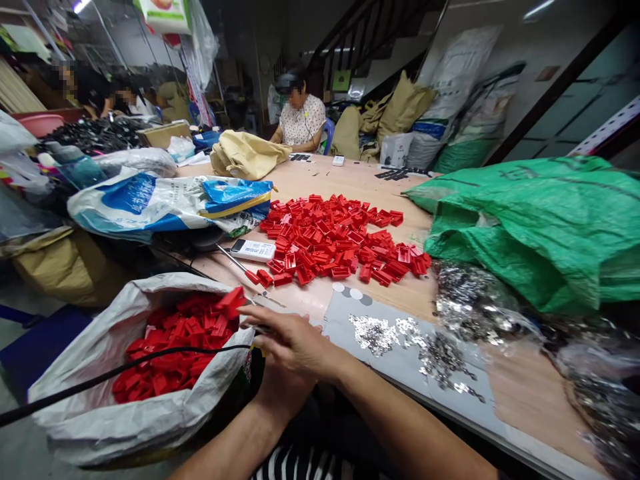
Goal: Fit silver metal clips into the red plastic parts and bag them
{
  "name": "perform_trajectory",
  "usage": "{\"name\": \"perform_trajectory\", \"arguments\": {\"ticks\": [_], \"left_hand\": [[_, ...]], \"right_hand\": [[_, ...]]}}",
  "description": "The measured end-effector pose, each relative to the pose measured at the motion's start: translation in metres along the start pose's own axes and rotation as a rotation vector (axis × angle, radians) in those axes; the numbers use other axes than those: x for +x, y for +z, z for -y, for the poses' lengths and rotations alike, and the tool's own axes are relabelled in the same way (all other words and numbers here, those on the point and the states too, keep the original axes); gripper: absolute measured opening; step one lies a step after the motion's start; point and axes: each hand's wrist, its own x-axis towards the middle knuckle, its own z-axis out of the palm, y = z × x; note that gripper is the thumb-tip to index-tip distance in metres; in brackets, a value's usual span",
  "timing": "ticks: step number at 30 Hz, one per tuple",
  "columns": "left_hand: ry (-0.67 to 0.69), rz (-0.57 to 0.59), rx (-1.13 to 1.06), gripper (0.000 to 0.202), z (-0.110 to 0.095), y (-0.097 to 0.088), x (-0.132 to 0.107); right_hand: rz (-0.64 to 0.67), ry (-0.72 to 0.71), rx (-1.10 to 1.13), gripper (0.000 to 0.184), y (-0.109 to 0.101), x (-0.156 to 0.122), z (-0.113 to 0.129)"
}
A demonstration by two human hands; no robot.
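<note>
A red part (pixel 231 301) sits right at the tips of my right hand (pixel 287 340), over the mouth of the sack (pixel 95 373). My fingers (pixel 255 312) are stretched out nearly flat towards it. I cannot tell whether they pinch the part or only touch it. My left hand (pixel 277 397) lies under the right one and is mostly hidden, so I cannot tell its grip either. Both hands hang at the table (pixel 520 387) edge, beside the sack.

The sack stands open just left of my hands, with more red parts (pixel 170 360) heaped inside. A black cable (pixel 125 370) runs across its mouth.

On the table beyond my hands a wide pile (pixel 340 243) of the same parts is spread out. A white remote (pixel 253 250) and a screwdriver (pixel 240 267) lie at its near left edge. To my right, silver bits (pixel 380 333) are scattered on a grey card (pixel 400 373). A green bag (pixel 540 220) slumps further right, and a blue-white bag (pixel 150 200) lies to the left. A person (pixel 300 117) sits at the far end.
</note>
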Motion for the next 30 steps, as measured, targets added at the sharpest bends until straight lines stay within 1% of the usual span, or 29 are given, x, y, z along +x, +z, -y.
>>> {"name": "perform_trajectory", "arguments": {"ticks": [1,2,4,6,7,8,9,11,13,15,18,20,22,24,26,28,30], "left_hand": [[-0.017,-0.004,-0.01,0.04,0.001,-0.001,-0.001],[-0.062,0.004,-0.033,0.039,0.001,-0.002,-0.002],[-0.172,0.007,-0.113,0.039,-0.003,-0.003,-0.003],[-0.294,-0.011,-0.272,0.041,-0.008,-0.004,-0.004],[-0.346,-0.023,-0.358,0.043,-0.01,-0.004,-0.004],[-0.384,-0.033,-0.432,0.045,-0.01,-0.004,-0.004],[-0.41,-0.038,-0.483,0.047,-0.01,-0.004,-0.004],[-0.43,-0.04,-0.505,0.049,-0.008,-0.004,-0.003],[-0.445,-0.044,-0.499,0.05,-0.003,-0.002,-0.002],[-0.453,-0.046,-0.482,0.05,0.001,-0.001,-0.001],[-0.435,-0.039,-0.417,0.047,0.003,0.001,0.001],[-0.4,-0.028,-0.328,0.043,0.002,0.002,0.003],[-0.345,-0.026,-0.183,0.044,0.0,0.004,0.004],[-0.276,-0.031,-0.029,0.051,-0.002,0.008,0.005],[-0.22,-0.022,0.05,0.056,-0.001,0.012,0.006],[-0.22,0.018,0.045,0.055,0.002,0.018,0.007],[-0.27,0.056,0.019,0.046,0.006,0.022,0.007]], "right_hand": [[0.03,-0.032,-0.004,0.039,0.003,0.008,-0.003],[0.024,-0.044,-0.031,0.041,0.004,0.014,-0.007],[-0.089,-0.008,-0.163,0.037,-0.004,0.018,-0.024],[-0.207,0.124,-0.414,0.03,-0.022,0.013,-0.047],[-0.231,0.245,-0.58,0.031,-0.034,0.008,-0.06],[-0.244,0.4,-0.745,0.03,-0.046,0.001,-0.072],[-0.261,0.479,-0.797,0.029,-0.058,-0.007,-0.083],[-0.286,0.575,-0.86,0.029,-0.08,-0.021,-0.101],[-0.29,0.627,-0.891,0.029,-0.096,-0.032,-0.111],[-0.275,0.643,-0.904,0.03,-0.105,-0.038,-0.115],[-0.245,0.614,-0.888,0.03,-0.106,-0.042,-0.11],[-0.226,0.582,-0.861,0.027,-0.099,-0.047,-0.099],[-0.202,0.509,-0.791,0.025,-0.087,-0.056,-0.083],[-0.182,0.375,-0.623,0.026,-0.072,-0.067,-0.062],[-0.165,0.275,-0.402,0.028,-0.059,-0.079,-0.042],[-0.14,0.265,-0.233,0.031,-0.05,-0.089,-0.025],[-0.146,0.288,-0.109,0.03,-0.047,-0.099,-0.016]]}}
